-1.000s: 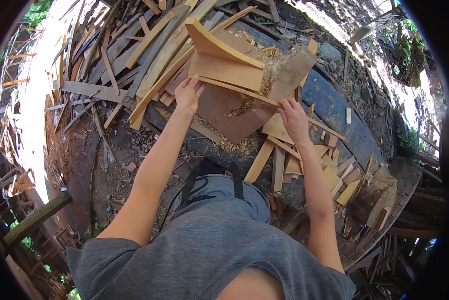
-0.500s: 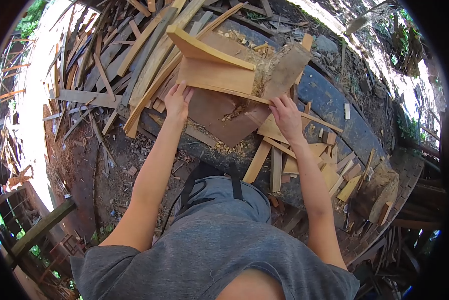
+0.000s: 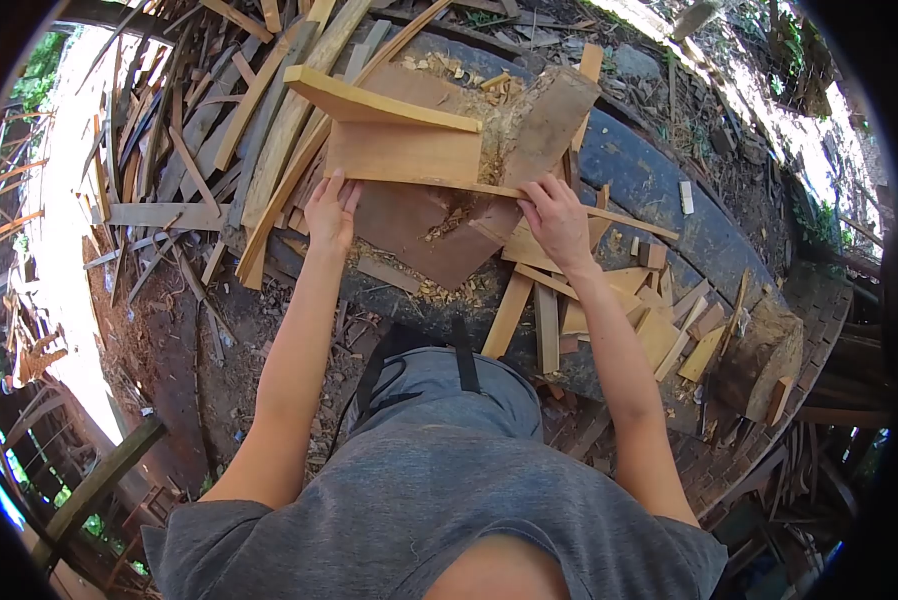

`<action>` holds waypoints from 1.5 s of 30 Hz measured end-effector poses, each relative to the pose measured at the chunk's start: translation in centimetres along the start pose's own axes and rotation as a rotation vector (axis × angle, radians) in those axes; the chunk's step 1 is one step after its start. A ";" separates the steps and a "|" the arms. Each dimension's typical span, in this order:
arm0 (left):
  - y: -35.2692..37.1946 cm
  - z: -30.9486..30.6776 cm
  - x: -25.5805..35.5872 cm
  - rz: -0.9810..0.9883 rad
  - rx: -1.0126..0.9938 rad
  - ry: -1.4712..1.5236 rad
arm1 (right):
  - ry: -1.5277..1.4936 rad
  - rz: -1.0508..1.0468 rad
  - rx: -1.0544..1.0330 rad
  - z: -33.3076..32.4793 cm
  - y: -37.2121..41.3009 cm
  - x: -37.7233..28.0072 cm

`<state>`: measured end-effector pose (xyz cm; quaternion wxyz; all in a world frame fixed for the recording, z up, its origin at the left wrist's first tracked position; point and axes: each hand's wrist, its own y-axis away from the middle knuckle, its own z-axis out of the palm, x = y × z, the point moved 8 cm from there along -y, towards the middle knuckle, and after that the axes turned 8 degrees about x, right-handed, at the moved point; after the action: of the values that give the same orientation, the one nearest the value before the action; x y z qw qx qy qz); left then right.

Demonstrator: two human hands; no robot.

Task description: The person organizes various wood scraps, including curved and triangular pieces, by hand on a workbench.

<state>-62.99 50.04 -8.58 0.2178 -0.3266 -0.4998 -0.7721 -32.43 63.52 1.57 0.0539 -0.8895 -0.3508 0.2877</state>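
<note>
1. Atop the dark surface (image 3: pixel 669 190), the pale board (image 3: pixel 404 152) stands on edge.
2. Its lower edge is gripped by the left hand (image 3: pixel 331 210) at the left corner and the right hand (image 3: pixel 554 220) at the right end.
3. The log chunk (image 3: pixel 549 118) touches the board's right edge; the scrap pile (image 3: pixel 219 130) crowds the left and offcuts (image 3: pixel 659 335) the right.

On your left, long slats (image 3: pixel 219 110) lie heaped over the dirt ground (image 3: pixel 169 340). On your right, short offcuts (image 3: pixel 659 335) scatter across the dark blue sheet (image 3: pixel 649 185), near a log stump (image 3: pixel 769 355). A post (image 3: pixel 99 485) leans lower left.
</note>
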 end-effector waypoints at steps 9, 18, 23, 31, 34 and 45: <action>0.7 0.2 0.3 0.060 0.030 -0.009 | 0.030 -0.010 0.023 0.4 -0.3 -1.0; 0.4 0.2 0.2 0.039 0.013 0.011 | 0.035 -0.070 0.094 1.6 -1.5 -3.8; 0.4 0.3 0.2 0.044 0.014 0.014 | 0.006 -0.041 0.091 2.4 -1.4 -3.5; 1.1 1.0 0.5 0.153 -0.033 -0.070 | -0.011 -0.023 0.098 2.8 -1.1 -3.1; 1.1 1.3 0.7 0.241 -0.060 -0.157 | -0.020 -0.006 0.100 2.8 -1.1 -3.1; 1.7 1.2 1.4 0.406 0.031 -0.356 | -0.047 -0.011 0.093 3.0 -1.2 -2.7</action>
<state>-62.49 50.46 -6.18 0.2818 -0.5472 -0.4662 -0.6355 -36.36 62.30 0.75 0.0886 -0.8769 -0.3433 0.3244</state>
